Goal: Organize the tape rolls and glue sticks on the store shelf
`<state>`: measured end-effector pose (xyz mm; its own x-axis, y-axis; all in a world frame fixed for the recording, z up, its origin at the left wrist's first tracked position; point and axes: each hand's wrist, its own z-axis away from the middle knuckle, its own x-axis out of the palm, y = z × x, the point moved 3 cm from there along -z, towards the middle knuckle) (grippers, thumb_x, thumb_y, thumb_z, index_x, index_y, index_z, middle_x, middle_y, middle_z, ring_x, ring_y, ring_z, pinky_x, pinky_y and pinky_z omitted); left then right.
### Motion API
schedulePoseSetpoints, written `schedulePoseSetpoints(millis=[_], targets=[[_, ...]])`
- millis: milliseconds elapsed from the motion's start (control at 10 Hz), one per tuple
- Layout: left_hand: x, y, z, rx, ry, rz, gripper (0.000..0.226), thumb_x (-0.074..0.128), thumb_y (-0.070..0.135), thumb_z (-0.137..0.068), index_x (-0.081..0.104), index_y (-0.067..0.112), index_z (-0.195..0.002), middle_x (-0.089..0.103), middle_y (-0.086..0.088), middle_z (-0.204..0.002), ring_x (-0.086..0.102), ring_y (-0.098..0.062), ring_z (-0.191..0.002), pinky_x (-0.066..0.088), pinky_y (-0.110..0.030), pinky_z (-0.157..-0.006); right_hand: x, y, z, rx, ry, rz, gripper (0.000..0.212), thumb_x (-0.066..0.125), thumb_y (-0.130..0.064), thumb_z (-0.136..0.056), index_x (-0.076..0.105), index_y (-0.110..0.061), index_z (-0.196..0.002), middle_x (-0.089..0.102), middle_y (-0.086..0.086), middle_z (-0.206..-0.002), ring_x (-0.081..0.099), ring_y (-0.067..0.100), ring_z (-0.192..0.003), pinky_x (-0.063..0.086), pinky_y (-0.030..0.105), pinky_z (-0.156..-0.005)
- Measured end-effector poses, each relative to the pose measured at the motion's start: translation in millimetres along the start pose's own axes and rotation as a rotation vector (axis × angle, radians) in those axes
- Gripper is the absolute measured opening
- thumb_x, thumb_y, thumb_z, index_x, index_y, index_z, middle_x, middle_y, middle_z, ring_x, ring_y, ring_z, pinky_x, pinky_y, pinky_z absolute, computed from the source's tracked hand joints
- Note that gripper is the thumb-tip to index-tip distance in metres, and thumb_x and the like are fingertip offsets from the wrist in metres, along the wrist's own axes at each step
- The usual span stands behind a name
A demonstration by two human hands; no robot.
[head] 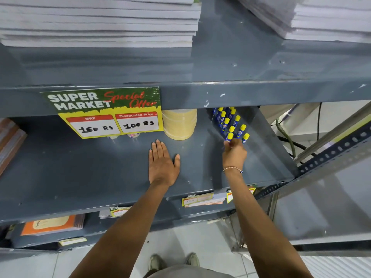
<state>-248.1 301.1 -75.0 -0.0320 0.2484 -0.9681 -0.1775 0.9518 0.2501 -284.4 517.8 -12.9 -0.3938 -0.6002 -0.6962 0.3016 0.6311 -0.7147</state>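
Several blue glue sticks (230,121) with yellow caps stand upright in rows at the right end of the grey metal shelf (80,167). My right hand (234,153) pinches the nearest glue stick (229,136) at the front of the rows. A stack of clear tape rolls (179,123) stands to the left of the glue sticks, partly under the upper shelf's edge. My left hand (163,163) lies flat on the shelf, palm down with fingers apart, just in front of the tape stack and holding nothing.
A green and yellow price sign (106,112) hangs from the upper shelf edge and hides small items behind it. Stacks of paper (96,21) sit on the upper shelf. Notebooks (8,141) lie at far left. A slotted steel post (331,153) bounds the right side.
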Motion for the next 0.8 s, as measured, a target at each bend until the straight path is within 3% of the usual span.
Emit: schedulePoseSetpoints(millis=[300,600,700,800], targets=[[-0.4,-0.3,0.5,-0.005,-0.011,0.024,0.074,0.017,0.049,-0.097,-0.001,0.0,-0.149,-0.001,-0.017,-0.16,-0.005,-0.028,-0.148,-0.001,-0.037,-0.121,5.2,23.4,-4.0,0.085,0.043,-0.119,0.02,0.066,-0.014,-0.087,0.069,0.001,-0.1,0.075,0.02,-0.099,0.069,0.036,-0.096,0.051,0.033,-0.088],[-0.6,-1.2,-3.1,0.006,-0.018,0.063,0.073,0.019,0.047,-0.098,-0.001,-0.001,-0.149,-0.001,-0.018,-0.159,-0.005,-0.029,-0.148,-0.001,-0.038,-0.121,4.8,31.1,-3.0,0.154,-0.003,-0.207,0.026,0.071,-0.008,-0.082,0.067,0.001,-0.107,0.074,0.021,-0.1,0.069,0.033,-0.096,0.046,0.024,-0.084],[-4.9,-0.2,3.2,0.062,-0.019,0.103,0.07,0.015,0.044,-0.097,0.0,-0.001,-0.148,-0.002,-0.018,-0.159,-0.006,-0.028,-0.148,-0.003,-0.038,-0.121,0.2,30.1,24.5,0.105,0.002,-0.12,0.029,0.056,-0.004,-0.089,0.061,-0.001,-0.117,0.067,0.022,-0.115,0.064,0.035,-0.108,0.047,0.034,-0.094],[-7.9,8.0,23.5,0.224,0.034,0.08,0.074,0.001,0.045,-0.09,-0.001,-0.001,-0.148,-0.003,-0.018,-0.159,-0.006,-0.027,-0.148,-0.007,-0.036,-0.12,5.4,12.3,72.7,-0.226,0.002,0.015,0.042,0.043,-0.016,-0.097,0.043,-0.008,-0.139,0.045,0.013,-0.146,0.043,0.028,-0.135,0.038,0.039,-0.109]])
